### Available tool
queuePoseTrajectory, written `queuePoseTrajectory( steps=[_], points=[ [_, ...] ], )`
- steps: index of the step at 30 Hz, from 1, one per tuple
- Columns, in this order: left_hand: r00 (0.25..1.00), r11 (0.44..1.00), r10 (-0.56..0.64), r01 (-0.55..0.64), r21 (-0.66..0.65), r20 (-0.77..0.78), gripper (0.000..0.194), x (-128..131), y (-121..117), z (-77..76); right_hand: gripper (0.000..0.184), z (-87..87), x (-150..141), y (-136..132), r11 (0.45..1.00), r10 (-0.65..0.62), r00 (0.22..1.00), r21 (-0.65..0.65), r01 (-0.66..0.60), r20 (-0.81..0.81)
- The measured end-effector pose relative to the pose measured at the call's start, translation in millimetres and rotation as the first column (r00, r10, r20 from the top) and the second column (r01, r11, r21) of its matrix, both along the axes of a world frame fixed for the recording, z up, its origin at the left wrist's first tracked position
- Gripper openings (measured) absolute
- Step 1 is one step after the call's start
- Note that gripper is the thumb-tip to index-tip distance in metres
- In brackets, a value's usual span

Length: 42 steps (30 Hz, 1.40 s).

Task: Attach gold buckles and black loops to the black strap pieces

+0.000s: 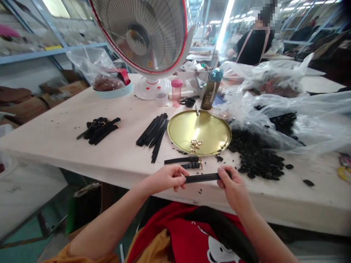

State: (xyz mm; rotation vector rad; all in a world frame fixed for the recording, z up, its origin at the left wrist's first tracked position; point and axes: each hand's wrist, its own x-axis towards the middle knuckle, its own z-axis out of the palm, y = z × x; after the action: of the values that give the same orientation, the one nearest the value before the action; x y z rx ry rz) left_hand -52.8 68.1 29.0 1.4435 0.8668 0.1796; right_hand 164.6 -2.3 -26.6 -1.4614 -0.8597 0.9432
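Note:
A short black strap (202, 178) is stretched level between my two hands, just over the table's front edge. My left hand (175, 178) pinches its left end, and my right hand (229, 179) is closed round the right end, which the fingers partly cover. Just beyond lie two black straps with gold buckles (200, 163). Loose gold buckles (196, 145) rest on a round gold tray (181, 128) behind them. A fan of plain black strips (153, 132) lies left of the tray, and farther left is a pile of buckled black straps (101, 129).
Small black pieces (255, 155) spill from a clear plastic bag (315, 124) on the right. A large fan (142, 40) stands at the back, beside a pink-lidded cup (176, 93) and a dark bottle (210, 89). Another person (253, 44) is in the background.

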Motion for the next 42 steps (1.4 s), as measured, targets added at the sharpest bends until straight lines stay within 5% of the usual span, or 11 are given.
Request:
queuePoseTrajectory(
  steps=[8, 13, 21, 30, 42],
  points=[
    [0.937, 0.926, 0.271, -0.191, -0.324, 0.222, 0.036, -6, -32, -15.2, 0.029, 4.2, 14, -48, 0.984, -0.171, 0.979, -0.041, 0.176, 0.108],
    [0.895, 0.872, 0.344, -0.194, -0.449, 0.282, 0.036, -5, -45, -24.8, 0.029, 1.3, 18, -56, 0.975, -0.194, 0.969, -0.075, 0.208, 0.153],
    [0.857, 0.846, 0.402, -0.212, -0.489, 0.324, 0.036, 0, -44, -38.4, 0.032, -1.0, 18, -54, 0.955, -0.237, 0.935, -0.115, 0.274, 0.263],
    [0.764, 0.745, 0.559, -0.294, -0.599, 0.321, 0.037, 11, -44, -57.9, 0.034, -4.9, 19, -63, 0.936, -0.282, 0.785, -0.021, 0.351, 0.552],
    [0.762, 0.678, 0.602, -0.332, -0.656, 0.237, 0.041, 16, -42, -64.2, 0.035, -9.8, 20, -58, 0.908, -0.239, 0.855, -0.207, 0.364, 0.460]
  ],
)
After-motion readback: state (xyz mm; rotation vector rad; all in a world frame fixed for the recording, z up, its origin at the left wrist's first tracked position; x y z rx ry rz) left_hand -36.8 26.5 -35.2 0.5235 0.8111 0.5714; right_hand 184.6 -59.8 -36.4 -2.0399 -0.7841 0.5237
